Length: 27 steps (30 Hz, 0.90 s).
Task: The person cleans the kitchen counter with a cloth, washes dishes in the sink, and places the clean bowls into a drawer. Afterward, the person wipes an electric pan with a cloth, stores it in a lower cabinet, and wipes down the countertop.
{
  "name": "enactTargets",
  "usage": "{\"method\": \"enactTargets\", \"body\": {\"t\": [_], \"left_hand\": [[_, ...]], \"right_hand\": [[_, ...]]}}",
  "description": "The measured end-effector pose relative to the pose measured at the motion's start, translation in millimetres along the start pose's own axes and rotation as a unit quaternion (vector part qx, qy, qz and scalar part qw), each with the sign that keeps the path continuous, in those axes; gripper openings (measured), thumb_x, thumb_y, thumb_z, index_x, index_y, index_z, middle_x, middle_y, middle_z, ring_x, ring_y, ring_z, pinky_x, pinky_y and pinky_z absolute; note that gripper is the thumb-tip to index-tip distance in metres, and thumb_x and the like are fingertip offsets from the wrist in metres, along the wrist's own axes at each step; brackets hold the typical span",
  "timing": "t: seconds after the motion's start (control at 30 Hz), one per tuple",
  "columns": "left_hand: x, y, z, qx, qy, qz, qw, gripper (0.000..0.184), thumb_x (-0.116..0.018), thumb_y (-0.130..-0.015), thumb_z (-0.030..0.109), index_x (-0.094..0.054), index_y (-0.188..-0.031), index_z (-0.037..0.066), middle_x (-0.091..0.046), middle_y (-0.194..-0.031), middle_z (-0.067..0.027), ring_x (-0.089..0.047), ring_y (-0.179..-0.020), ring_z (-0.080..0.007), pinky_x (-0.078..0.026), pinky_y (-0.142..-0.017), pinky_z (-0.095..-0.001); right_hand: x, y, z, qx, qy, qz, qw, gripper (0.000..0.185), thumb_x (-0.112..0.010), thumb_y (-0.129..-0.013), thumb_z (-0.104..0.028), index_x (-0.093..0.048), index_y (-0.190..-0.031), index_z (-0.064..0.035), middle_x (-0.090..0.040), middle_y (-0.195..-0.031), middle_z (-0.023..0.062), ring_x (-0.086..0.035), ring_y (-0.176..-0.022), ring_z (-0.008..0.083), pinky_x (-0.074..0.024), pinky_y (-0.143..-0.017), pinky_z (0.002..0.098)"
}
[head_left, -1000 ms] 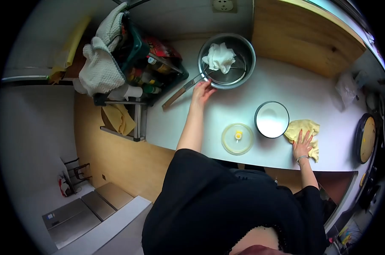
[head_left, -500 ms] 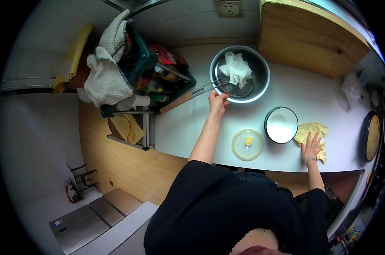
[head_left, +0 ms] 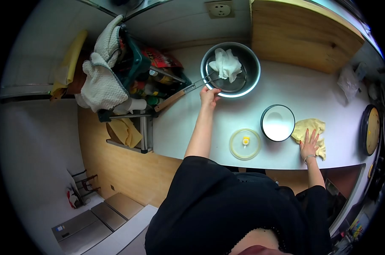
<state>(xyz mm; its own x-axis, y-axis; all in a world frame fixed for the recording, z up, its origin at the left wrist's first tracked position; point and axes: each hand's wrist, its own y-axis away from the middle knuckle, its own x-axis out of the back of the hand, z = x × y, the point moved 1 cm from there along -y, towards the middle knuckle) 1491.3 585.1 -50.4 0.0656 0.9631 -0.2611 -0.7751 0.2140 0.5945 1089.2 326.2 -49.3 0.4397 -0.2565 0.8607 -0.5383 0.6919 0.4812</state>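
Note:
A metal bowl (head_left: 255, 75) stands at the back of the counter. Across its near left rim lies a strainer with a wooden handle (head_left: 170, 101), and a crumpled white cloth (head_left: 225, 64) rests in it. My left hand (head_left: 208, 97) grips the bowl's near rim beside the strainer's handle. Flat on a yellow cloth (head_left: 309, 126), my right hand (head_left: 309, 147) has its fingers spread. Just left of that cloth is a round container (head_left: 278, 123) with a dark rim and a white inside. A clear round lid (head_left: 237, 154) with a yellow centre piece (head_left: 245, 141) lies nearer me.
A dark green basket (head_left: 138, 59) with bottles and a draped white towel (head_left: 103, 80) stands at the left. A wooden board (head_left: 305, 36) leans at the back wall. On the right are a plastic bag (head_left: 349, 85) and a round dark-rimmed pan (head_left: 371, 129).
The view has turned slightly, so the things on the counter sit a little further left and higher. Both hands keep their places on the bowl and the yellow cloth.

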Motion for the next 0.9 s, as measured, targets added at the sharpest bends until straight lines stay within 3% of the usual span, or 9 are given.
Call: {"method": "enactTargets", "body": {"t": [0.2,0.33,0.43,0.5,0.6,0.73,0.8,0.83,0.9], "left_hand": [[3,6,16,-0.001,-0.077,-0.021,0.997,0.033,-0.055,-0.064,-0.008,-0.044,-0.096,-0.003,-0.053,-0.09,-0.0185,-0.06,-0.066,-0.0247,-0.054,-0.049,-0.0333],[0,20,11,-0.191,-0.328,0.157,0.912,0.083,-0.063,-0.059,-0.004,-0.014,-0.125,0.002,-0.023,-0.122,-0.0241,-0.051,-0.087,-0.0291,-0.048,-0.065,-0.0326],[-43,73,53,-0.406,-0.45,0.184,0.774,0.071,-0.063,-0.059,0.001,-0.032,-0.121,0.01,-0.024,-0.123,-0.0224,-0.029,-0.113,-0.0342,-0.022,-0.094,-0.0445],[-57,55,64,-0.567,-0.631,0.08,0.524,0.043,-0.058,-0.062,0.002,-0.05,-0.103,0.012,-0.035,-0.119,-0.0165,-0.034,-0.109,-0.0328,-0.027,-0.091,-0.041],[-71,32,98,-0.631,-0.601,-0.022,0.489,0.018,-0.051,-0.066,0.001,-0.055,-0.083,0.007,-0.048,-0.106,-0.0123,-0.041,-0.103,-0.0293,-0.03,-0.087,-0.04],[-100,79,178,-0.524,-0.425,-0.063,0.735,0.007,-0.053,-0.071,0.006,-0.052,-0.078,0.003,-0.057,-0.077,-0.0144,-0.055,-0.077,-0.0289,-0.041,-0.068,-0.0379],[-110,120,214,-0.554,-0.41,-0.119,0.715,0.009,-0.053,-0.073,0.008,-0.052,-0.08,0.002,-0.056,-0.071,-0.0157,-0.057,-0.07,-0.0283,-0.044,-0.061,-0.038],[-110,118,212,-0.56,-0.53,-0.145,0.62,0.009,-0.054,-0.074,0.01,-0.053,-0.078,0.002,-0.057,-0.07,-0.015,-0.058,-0.067,-0.0271,-0.045,-0.059,-0.0363],[-97,125,219,-0.506,-0.527,-0.208,0.651,0.008,-0.056,-0.076,0.009,-0.055,-0.076,0.001,-0.058,-0.069,-0.0094,-0.053,-0.06,-0.0118,-0.044,-0.057,-0.0251]], "right_hand": [[5,-1,-4,-0.008,0.009,-0.017,1.0,0.067,-0.044,-0.082,-0.034,-0.001,-0.132,-0.0276,0.012,-0.138,0.008,0.009,-0.126,0.0334,-0.0237,-0.084,0.0648],[6,1,-5,-0.015,0.012,-0.024,1.0,0.067,-0.044,-0.082,-0.035,-0.001,-0.132,-0.0279,0.013,-0.137,0.0076,0.01,-0.125,0.0331,-0.0238,-0.085,0.0648],[8,2,-5,-0.014,0.005,-0.031,0.999,0.067,-0.044,-0.082,-0.035,-0.001,-0.132,-0.0277,0.014,-0.137,0.0076,0.01,-0.125,0.0331,-0.024,-0.085,0.0645],[12,3,-5,-0.016,0.006,-0.035,0.999,0.067,-0.043,-0.082,-0.035,-0.001,-0.132,-0.0274,0.014,-0.137,0.0074,0.01,-0.125,0.0331,-0.0242,-0.085,0.0643],[12,4,-8,-0.02,0.011,-0.043,0.999,0.066,-0.043,-0.082,-0.035,0.0,-0.132,-0.0271,0.013,-0.137,0.007,0.009,-0.126,0.0328,-0.0246,-0.085,0.0639],[9,3,-6,-0.018,0.029,-0.026,0.999,0.066,-0.043,-0.082,-0.035,-0.001,-0.132,-0.0274,0.012,-0.138,0.0062,0.008,-0.126,0.0323,-0.0252,-0.085,0.0632],[1,2,-2,-0.005,0.024,-0.015,1.0,0.066,-0.043,-0.082,-0.035,-0.001,-0.132,-0.0275,0.012,-0.138,0.0061,0.007,-0.126,0.0314,-0.026,-0.085,0.0627],[0,3,-1,-0.019,0.024,-0.023,0.999,0.066,-0.043,-0.082,-0.034,-0.001,-0.132,-0.0274,0.012,-0.138,0.006,0.007,-0.126,0.0309,-0.0264,-0.085,0.0625],[5,0,-4,-0.028,0.023,-0.035,0.999,0.066,-0.044,-0.082,-0.033,0.0,-0.132,-0.0274,0.012,-0.138,0.0059,0.006,-0.127,0.0303,-0.027,-0.085,0.0623]]}}
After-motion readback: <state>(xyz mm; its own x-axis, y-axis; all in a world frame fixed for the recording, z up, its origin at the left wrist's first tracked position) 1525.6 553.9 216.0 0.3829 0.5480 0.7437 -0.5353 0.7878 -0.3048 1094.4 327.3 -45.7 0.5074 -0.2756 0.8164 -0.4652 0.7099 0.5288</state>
